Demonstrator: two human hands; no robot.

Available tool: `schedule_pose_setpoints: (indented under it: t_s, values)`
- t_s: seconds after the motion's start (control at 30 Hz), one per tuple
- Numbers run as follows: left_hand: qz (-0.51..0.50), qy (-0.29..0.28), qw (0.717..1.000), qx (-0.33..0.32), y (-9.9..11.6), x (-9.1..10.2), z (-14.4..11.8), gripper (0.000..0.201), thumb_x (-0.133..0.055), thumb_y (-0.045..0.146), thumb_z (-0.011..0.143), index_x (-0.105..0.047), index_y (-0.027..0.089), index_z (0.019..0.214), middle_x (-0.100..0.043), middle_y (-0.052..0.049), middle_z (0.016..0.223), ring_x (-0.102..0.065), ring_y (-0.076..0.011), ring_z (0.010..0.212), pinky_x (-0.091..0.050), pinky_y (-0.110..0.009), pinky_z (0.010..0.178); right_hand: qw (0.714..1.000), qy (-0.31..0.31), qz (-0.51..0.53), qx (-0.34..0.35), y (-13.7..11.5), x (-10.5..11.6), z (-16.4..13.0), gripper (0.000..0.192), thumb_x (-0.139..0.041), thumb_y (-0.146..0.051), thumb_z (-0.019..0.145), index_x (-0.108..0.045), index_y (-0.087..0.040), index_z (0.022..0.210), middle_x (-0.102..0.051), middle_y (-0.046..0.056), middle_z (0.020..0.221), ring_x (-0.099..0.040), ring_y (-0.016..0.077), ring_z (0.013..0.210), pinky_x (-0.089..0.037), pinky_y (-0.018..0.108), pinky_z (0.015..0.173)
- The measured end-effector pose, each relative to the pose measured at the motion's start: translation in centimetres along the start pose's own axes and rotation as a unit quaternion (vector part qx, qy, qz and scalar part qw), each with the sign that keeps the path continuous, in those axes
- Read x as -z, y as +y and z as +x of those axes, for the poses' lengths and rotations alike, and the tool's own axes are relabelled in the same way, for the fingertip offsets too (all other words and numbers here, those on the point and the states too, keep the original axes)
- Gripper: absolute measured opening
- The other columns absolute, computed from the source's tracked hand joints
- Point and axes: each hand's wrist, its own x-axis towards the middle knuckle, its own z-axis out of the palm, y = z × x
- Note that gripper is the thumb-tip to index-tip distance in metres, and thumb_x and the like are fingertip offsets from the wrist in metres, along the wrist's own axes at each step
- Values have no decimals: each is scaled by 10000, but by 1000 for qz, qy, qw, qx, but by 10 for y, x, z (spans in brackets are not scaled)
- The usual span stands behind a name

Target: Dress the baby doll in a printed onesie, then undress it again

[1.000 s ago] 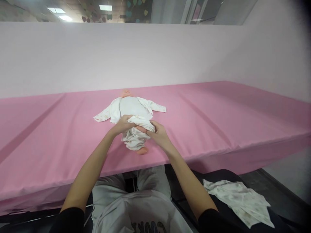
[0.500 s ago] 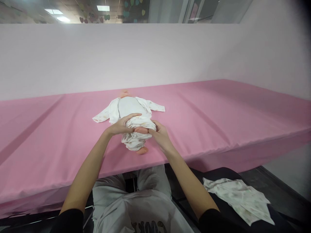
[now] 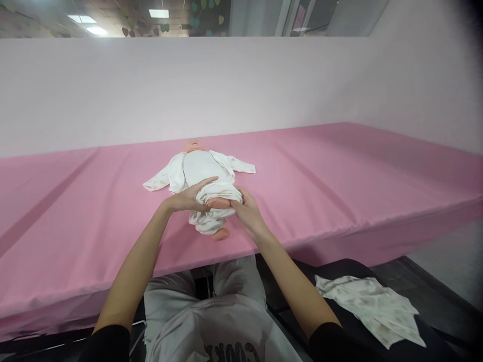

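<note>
A smooth white wall rises behind a broad table draped in pink fabric, its sheet lightly creased at left and right and hanging over the near edge. On the near side sits a person in black sleeves and soft grey clothing with dark lettering, both forearms stretched over the drape. At near right, a thin, crumpled printed cloth spreads across a black seat. Centered on the table, a baby doll lies on its back, head to the far side, its pale, rounded torso framed by an open white jacket with sleeves spread left and right. Its lower body lies between the hands: the left hand, thumb and fingers parted around the bunched white legwear, grips from the left; the right hand pinches the gathered fabric from the right. Between them shows one smooth, rounded foot; another foot pokes out nearer the edge.
</note>
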Motion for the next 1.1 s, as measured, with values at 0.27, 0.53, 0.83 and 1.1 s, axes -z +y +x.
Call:
schedule_pose_setpoints:
  t_s: [0.27,0.53,0.83,1.1]
  values:
    - [41,65,994,-77,-8,0,11,772,-727,298,660,-445,213,1374,-497,-75,1377,-450,-284,1270,-425,-367,1017,998,-41,-23,51,-6,8,5,420,-531,-195,650,-600,-167,1064,-653,58,1079,-589,222,993,-472,348,873]
    - [60,154,981,-100,-22,-6,21,725,-758,403,657,-511,188,1304,-497,-88,1379,-434,-284,1291,-356,-373,1081,989,-116,-77,53,-3,29,31,370,-528,-195,638,-623,-166,994,-654,36,1039,-572,219,970,-442,329,850]
    - [67,246,962,-92,-26,-21,27,646,-708,451,721,-517,184,1278,-559,-89,1299,-497,-266,1216,-382,-379,1036,977,-172,68,-104,2,35,41,384,-656,-233,619,-645,-176,998,-678,15,907,-588,206,888,-428,293,789]
    - [114,256,955,-97,-24,-29,29,525,-624,458,798,-532,193,1242,-572,-63,1282,-497,-224,1216,-366,-330,1036,975,-176,6,-139,3,40,51,348,-618,-491,767,-684,-170,884,-688,46,906,-590,210,902,-440,313,816]
